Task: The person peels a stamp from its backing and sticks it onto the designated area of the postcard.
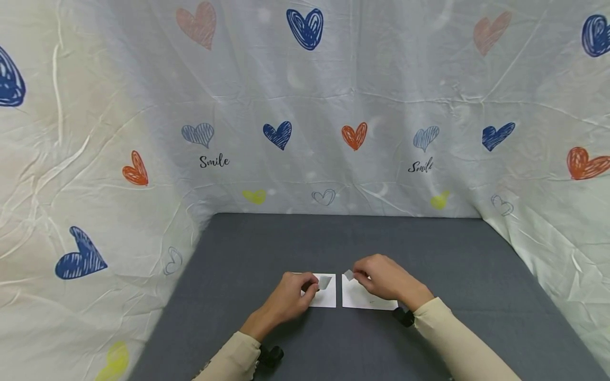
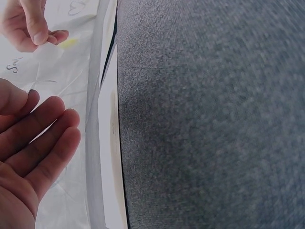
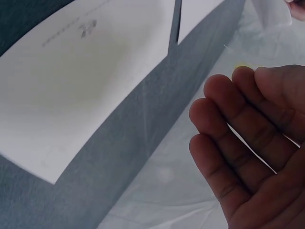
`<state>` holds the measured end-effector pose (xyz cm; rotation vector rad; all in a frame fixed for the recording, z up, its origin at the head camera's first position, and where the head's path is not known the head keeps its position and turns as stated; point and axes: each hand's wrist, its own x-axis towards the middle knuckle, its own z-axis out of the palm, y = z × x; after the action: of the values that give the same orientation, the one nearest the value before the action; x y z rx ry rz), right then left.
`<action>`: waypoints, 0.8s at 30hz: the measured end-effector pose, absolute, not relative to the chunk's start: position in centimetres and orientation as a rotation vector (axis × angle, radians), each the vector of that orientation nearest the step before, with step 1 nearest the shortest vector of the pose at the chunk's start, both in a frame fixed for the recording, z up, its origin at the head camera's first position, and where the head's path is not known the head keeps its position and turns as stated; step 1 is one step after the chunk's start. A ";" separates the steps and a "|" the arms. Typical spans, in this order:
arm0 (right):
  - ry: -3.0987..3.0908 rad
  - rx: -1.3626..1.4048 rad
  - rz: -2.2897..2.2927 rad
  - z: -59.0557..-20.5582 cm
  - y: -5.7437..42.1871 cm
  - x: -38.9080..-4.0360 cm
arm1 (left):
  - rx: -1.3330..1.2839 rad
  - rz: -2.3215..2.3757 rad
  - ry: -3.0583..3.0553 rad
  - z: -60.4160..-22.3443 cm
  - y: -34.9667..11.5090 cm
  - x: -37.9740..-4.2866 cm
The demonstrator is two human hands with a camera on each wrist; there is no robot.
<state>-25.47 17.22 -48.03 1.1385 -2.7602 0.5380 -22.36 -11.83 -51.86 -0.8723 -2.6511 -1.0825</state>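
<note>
My left hand [image 1: 287, 300] pinches a small thin greyish-white piece [image 1: 324, 282] between thumb and index finger, above a white card [image 1: 329, 300]. A similar small pale piece [image 1: 349, 275] is pinched by my right hand [image 1: 387, 279], at the far left corner of a second white card [image 1: 362, 298]. In the right wrist view this card [image 3: 95, 81] carries a faint line of print and a small dark mark. The left piece [image 3: 270, 12] looks like a thin sheet there. Both hands' other fingers [image 2: 45, 138] are loosely bent.
The two cards lie side by side on a dark grey cloth-covered table [image 1: 267, 243], with a narrow gap between them. A white curtain [image 1: 305, 169] printed with hearts and "Smile" stands behind the table and along its sides. A dark wrist camera [image 1: 271, 357] sits by the left sleeve.
</note>
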 end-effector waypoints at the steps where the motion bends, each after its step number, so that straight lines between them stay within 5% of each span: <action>1: -2.762 1.132 0.538 -48.1 17.4 -25.5 | -0.870 -1.081 -2.654 -51.9 -11.8 -22.4; 24: -2.857 0.955 0.484 -47.7 22.9 -25.9 | -0.863 -1.081 -2.668 -51.9 -11.9 -22.4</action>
<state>-25.93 22.86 -47.74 0.9545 -2.8568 0.4836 -22.37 -11.88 -51.95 -0.8635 -2.6678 -1.0808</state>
